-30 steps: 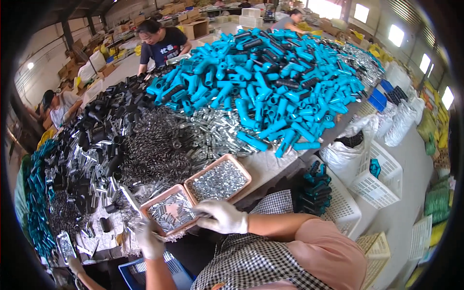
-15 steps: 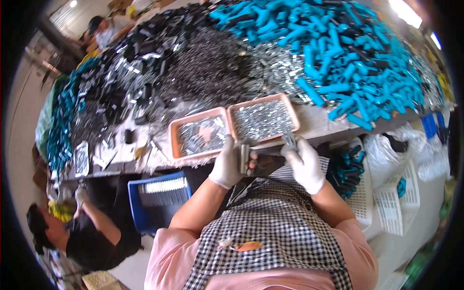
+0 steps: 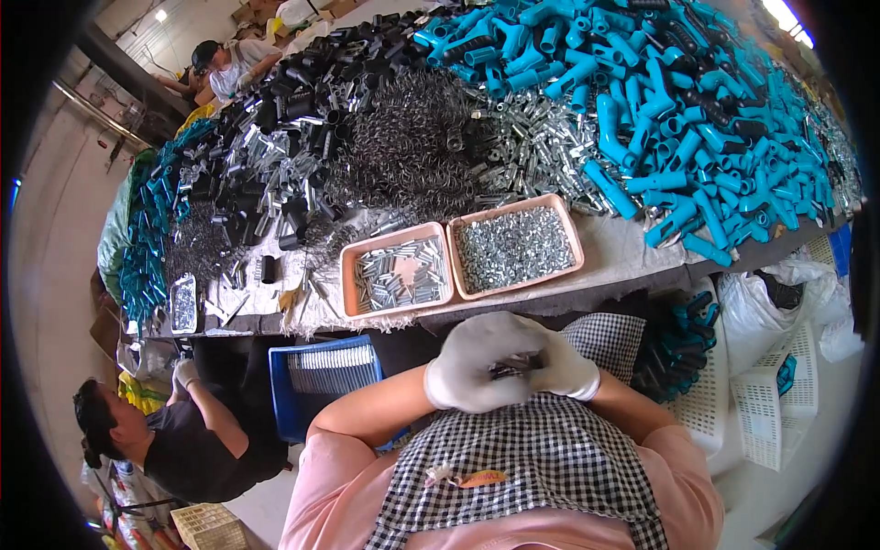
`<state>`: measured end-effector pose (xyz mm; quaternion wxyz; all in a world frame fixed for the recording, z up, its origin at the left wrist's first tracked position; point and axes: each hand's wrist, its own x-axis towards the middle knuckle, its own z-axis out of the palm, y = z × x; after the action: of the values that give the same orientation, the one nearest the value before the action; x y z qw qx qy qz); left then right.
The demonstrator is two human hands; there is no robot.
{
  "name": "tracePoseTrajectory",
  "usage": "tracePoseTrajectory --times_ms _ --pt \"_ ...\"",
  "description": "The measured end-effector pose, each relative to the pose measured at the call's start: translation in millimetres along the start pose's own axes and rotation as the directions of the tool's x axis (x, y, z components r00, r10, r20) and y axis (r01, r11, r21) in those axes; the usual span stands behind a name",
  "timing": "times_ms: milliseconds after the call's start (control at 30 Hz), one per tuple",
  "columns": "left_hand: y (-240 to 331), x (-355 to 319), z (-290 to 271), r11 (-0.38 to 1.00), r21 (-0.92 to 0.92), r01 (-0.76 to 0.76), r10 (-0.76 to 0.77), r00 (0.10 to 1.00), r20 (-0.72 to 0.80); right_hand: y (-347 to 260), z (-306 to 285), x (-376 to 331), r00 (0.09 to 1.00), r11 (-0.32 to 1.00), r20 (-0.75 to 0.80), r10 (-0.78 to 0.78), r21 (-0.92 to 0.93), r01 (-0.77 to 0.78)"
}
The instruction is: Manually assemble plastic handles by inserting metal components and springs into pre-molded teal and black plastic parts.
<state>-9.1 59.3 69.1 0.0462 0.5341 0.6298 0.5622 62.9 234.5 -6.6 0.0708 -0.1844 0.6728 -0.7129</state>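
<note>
- Cluttered worktable spreads ahead, heaped with teal housings.
- Left hand curls around a dark part, above the checked apron.
- Right hand meets it, fingers hidden; I cannot tell its grip.

Left fingers and right fingers, apart earlier, now together.

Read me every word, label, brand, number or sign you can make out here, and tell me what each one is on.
No text can be read in this view.
Orange patch on the checked apron: any marks are too small to read.
Dark piece between the left hand and right hand: too blurred and covered to tell.
</note>
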Motion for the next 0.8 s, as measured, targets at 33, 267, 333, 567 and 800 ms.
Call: tracePoseTrajectory --times_ms 33,267,333,567,800 --pt "-4.7 2.2 -7.1 0.937 -0.338 0.087 -0.096 0.995 -0.01 4.8 0.4 -1.3 1.0 0.975 -0.003 0.004 0.22 -0.004" --pt "-108.5 64.9 -45.4 0.51 0.8 0.317 -0.307 0.935 -0.175 2.1 -18.4 -16.1 0.99 0.988 -0.118 -0.078 0.125 0.093" --pt "-130.2 83.6 -44.5 0.324 0.898 0.298 -0.541 0.837 -0.083 -20.1 -25.7 -11.8 0.969 0.911 -0.237 0.07 0.411 0.035" --pt "-148.5 103.8 -54.7 0.294 0.824 0.485 -0.725 0.675 -0.138 -54.8 -76.2 -16.0 0.651 0.627 -0.503 0.569 0.777 0.053" --pt "-135.3 72.8 -86.9 0.783 0.371 0.499 -0.477 0.865 -0.157 -40.5 -58.1 -34.7 0.829 0.868 -0.423 0.365 0.477 -0.139"
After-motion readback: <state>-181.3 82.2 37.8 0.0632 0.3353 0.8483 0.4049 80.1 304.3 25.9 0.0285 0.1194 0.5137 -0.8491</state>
